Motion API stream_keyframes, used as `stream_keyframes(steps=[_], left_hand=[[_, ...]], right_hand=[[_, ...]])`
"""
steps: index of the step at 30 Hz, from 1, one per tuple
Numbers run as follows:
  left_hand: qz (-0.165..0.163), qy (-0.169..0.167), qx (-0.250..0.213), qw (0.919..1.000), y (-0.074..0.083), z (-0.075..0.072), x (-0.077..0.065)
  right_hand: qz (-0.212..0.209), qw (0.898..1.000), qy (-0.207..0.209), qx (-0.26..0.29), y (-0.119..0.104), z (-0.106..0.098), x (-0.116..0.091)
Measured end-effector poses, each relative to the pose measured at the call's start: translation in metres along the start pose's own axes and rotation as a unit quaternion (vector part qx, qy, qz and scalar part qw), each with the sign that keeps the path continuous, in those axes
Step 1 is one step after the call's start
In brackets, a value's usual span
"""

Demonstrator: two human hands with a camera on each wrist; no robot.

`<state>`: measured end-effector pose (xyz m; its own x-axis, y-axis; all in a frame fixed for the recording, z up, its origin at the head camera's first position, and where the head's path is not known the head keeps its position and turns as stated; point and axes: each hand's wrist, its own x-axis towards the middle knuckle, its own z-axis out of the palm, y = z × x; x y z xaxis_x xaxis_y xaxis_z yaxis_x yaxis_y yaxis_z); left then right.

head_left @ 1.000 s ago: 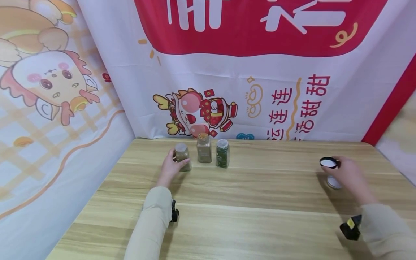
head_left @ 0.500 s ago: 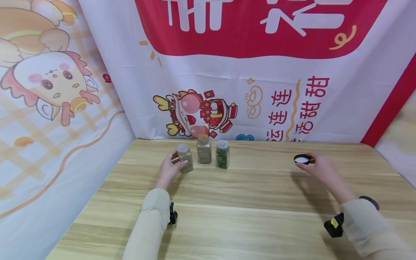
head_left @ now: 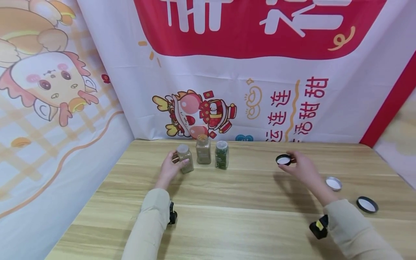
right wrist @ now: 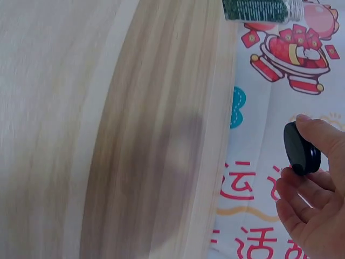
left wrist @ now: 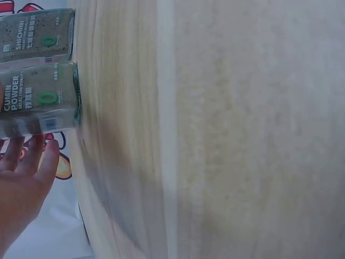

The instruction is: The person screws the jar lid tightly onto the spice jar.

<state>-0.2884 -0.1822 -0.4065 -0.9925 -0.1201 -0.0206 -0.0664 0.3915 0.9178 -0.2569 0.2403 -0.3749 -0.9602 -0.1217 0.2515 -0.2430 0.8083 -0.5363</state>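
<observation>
My left hand (head_left: pixel 169 167) grips a cumin powder jar (head_left: pixel 185 159), with the thumb on its near side and the fingers round its other side. In the left wrist view the label on this jar (left wrist: pixel 38 98) reads "Cumin Powder". Just behind and to its right stands a shichimi jar (head_left: pixel 203 150), its mouth uncovered. A jar of green flakes (head_left: pixel 222 155) is right of that one, also without a lid. Well to the right, my right hand (head_left: pixel 303 169) pinches a black jar lid (head_left: pixel 283 160) above the table, its white lining facing up.
On the wooden table (head_left: pixel 227 224), a silver-rimmed lid (head_left: pixel 333 183) and a black-rimmed lid (head_left: pixel 367 204) lie on the right, white linings up. A printed cloth (head_left: pixel 201 79) hangs along the table's back edge.
My right hand has moved left with the black lid, away from the two lids on the table. In my left hand, the cumin powder jar has shifted slightly right and leans a little.
</observation>
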Motion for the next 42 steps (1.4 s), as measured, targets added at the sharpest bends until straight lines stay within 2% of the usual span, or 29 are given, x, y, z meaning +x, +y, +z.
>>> stream_keyframes(steps=[5,9,19,26,36,42], left_hand=[[-0.005,0.004,0.033,0.9994,0.000,-0.001,-0.001],[0.006,0.001,0.024,0.9997,0.001,0.001,-0.002],[0.023,-0.034,0.021,0.9990,0.004,0.007,-0.008],[0.017,-0.059,0.026,0.9978,0.011,0.016,-0.014],[0.044,-0.082,0.042,0.9948,0.024,0.036,-0.023],[0.046,-0.082,0.034,0.9950,0.028,0.043,-0.027]], right_hand=[[0.008,1.000,0.006,0.019,-0.006,0.007,0.001],[0.003,1.000,0.014,0.025,-0.010,0.011,0.003],[-0.017,0.998,0.015,0.052,-0.020,0.018,0.005],[-0.009,0.998,0.020,0.062,-0.021,0.021,0.003],[-0.024,0.998,0.009,0.065,-0.019,0.024,-0.001],[-0.009,0.996,-0.005,0.094,-0.021,0.028,0.001]])
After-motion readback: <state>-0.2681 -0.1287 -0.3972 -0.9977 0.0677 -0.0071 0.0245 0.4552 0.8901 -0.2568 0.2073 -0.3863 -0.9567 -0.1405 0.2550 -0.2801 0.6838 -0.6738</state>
